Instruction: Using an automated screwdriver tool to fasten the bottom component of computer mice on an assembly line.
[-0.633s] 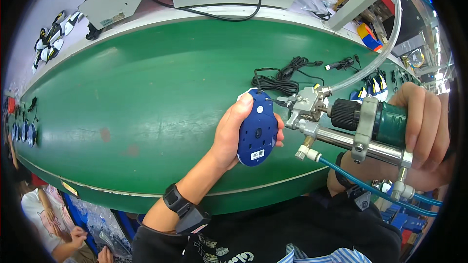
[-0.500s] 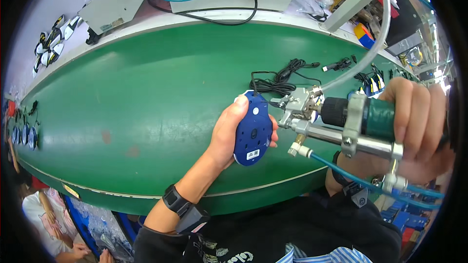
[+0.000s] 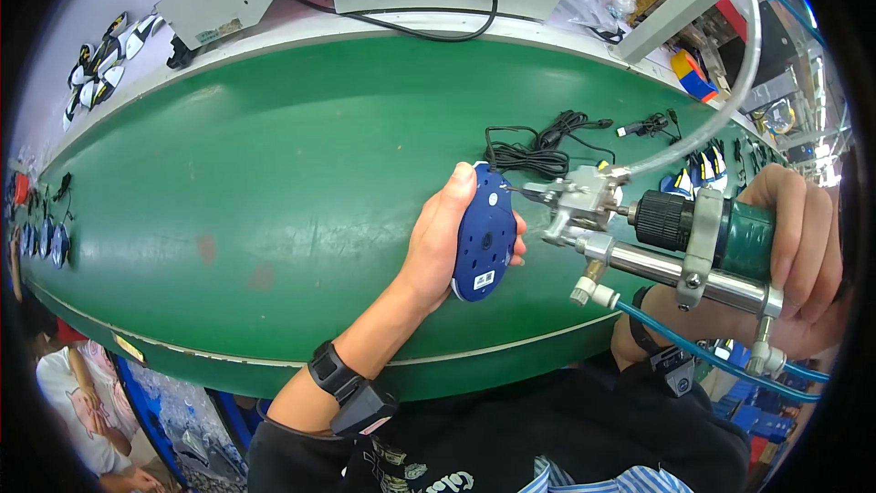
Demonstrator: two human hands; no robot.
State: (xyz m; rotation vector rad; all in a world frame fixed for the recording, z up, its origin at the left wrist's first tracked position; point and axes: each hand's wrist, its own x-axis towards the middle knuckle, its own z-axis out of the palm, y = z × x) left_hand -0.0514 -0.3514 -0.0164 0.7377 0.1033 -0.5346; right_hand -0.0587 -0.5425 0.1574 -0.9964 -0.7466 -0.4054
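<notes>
My left hand (image 3: 438,242) holds a blue computer mouse (image 3: 484,233) on edge, its underside with a small white label facing right. My right hand (image 3: 798,256) grips a green and silver pneumatic screwdriver (image 3: 675,233) laid horizontally, with its thin tip touching the upper part of the mouse's underside. A clear hose (image 3: 721,119) and a blue air line (image 3: 703,351) run off the tool. A black coiled cable (image 3: 538,155) lies on the green belt (image 3: 274,192) just behind the mouse.
Grey machine housings (image 3: 237,0) with blue and black cables stand beyond the belt. More mice lie at the far left edge (image 3: 41,242) and at the right (image 3: 698,173). Another person (image 3: 78,402) sits low at the left. Blue bins (image 3: 757,420) stand at lower right.
The mouse and the screwdriver have shifted slightly left and up together. The tool's tip has come onto the mouse's underside.
</notes>
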